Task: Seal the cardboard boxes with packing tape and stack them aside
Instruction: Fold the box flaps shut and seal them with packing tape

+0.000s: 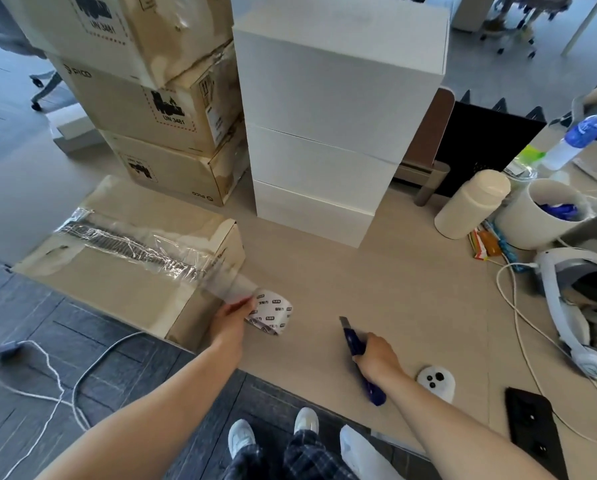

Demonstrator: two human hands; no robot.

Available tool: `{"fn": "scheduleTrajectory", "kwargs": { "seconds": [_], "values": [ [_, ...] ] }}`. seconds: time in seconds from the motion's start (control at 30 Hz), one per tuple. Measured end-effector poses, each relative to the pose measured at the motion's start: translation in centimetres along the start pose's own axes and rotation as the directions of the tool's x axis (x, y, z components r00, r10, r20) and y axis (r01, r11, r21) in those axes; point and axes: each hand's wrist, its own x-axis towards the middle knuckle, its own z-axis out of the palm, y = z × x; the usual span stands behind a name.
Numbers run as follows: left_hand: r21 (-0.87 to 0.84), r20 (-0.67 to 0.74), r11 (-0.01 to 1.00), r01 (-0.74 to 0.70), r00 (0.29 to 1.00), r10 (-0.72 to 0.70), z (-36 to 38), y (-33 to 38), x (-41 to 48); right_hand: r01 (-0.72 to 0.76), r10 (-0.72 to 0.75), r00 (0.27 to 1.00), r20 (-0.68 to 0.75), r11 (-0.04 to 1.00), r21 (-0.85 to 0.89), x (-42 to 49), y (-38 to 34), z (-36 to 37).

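At the box's (110, 282) four o'clock, the tape roll (272, 315) is gripped by the left hand (233, 318), a knife (354, 342) by the right hand (378, 358).

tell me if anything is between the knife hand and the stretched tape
Nothing visible does: bare table separates the right hand, gripping the knife, from the tape strip; the left hand holds its roll beside that strip.

Left arm: bare, extended forward across the desk's near edge. Left hand (233, 318): fingers are curled round a tape roll (272, 315), which is held just inside that edge. Right arm: bare, extended forward across the same edge. Right hand (376, 358): closed round a blue utility knife (354, 341), whose blade is pointed away from the body.
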Motion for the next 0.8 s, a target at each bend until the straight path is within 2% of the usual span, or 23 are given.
{"fn": "scheduleTrajectory", "kwargs": {
  "seconds": [0.17,0.23,0.27,0.33,0.37,0.43,0.5,0.57,0.7,0.77,0.8],
  "values": [
    [-0.119,0.024,0.992,0.036,0.999,-0.034,0.1,-0.4,-0.3,0.199,-0.199,0.978,-0.066,0.98,-0.005,0.6,-4.1,-2.5],
    [-0.137,-0.025,0.99,0.021,0.999,-0.025,0.1,-0.9,-0.4,0.377,-0.387,0.917,-0.1,0.92,-0.103,0.8,-7.3,-4.3],
    [-0.13,-0.05,0.991,0.02,0.998,-0.026,0.1,-1.1,-0.4,0.481,-0.503,0.859,-0.097,0.857,-0.185,1.0,-9.0,-5.0],
    [-0.092,-0.084,0.996,0.013,0.996,-0.021,0.3,-1.2,-0.5,0.652,-0.717,0.696,-0.042,0.655,-0.381,1.0,-12.5,-6.0],
    [-0.067,-0.095,0.998,0.007,0.995,-0.013,0.2,-1.1,-0.4,0.708,-0.813,0.583,-0.006,0.511,-0.488,0.9,-14.3,-6.3],
    [0.004,-0.105,1.0,-0.024,0.994,0.025,0.2,-1.0,-0.1,0.729,-0.949,0.302,0.09,0.169,-0.663,0.9,-17.4,-6.2],
    [0.091,-0.11,0.994,-0.056,0.992,0.066,0.1,-0.6,-0.3,0.685,-0.981,0.05,0.187,-0.102,-0.721,0.8,-19.2,-5.2],
    [0.112,-0.117,0.992,-0.058,0.991,0.072,0.0,-0.7,0.0,0.662,-0.973,-0.086,0.212,-0.215,-0.718,0.8,-20.3,-4.2],
    [0.133,-0.164,0.99,-0.047,0.984,0.068,0.3,-0.7,0.1,0.618,-0.965,-0.208,0.16,-0.257,-0.743,1.4,-21.3,-3.1],
    [0.082,-0.152,0.996,-0.039,0.987,0.051,0.3,-0.6,0.3,0.596,-0.964,-0.203,0.17,-0.26,-0.76,1.7,-21.1,-3.2],
    [0.051,-0.149,0.998,-0.038,0.988,0.046,0.3,-0.2,-0.1,0.6,-0.976,-0.153,0.155,-0.216,-0.77,2.0,-21.0,-3.6]
  ]
}}
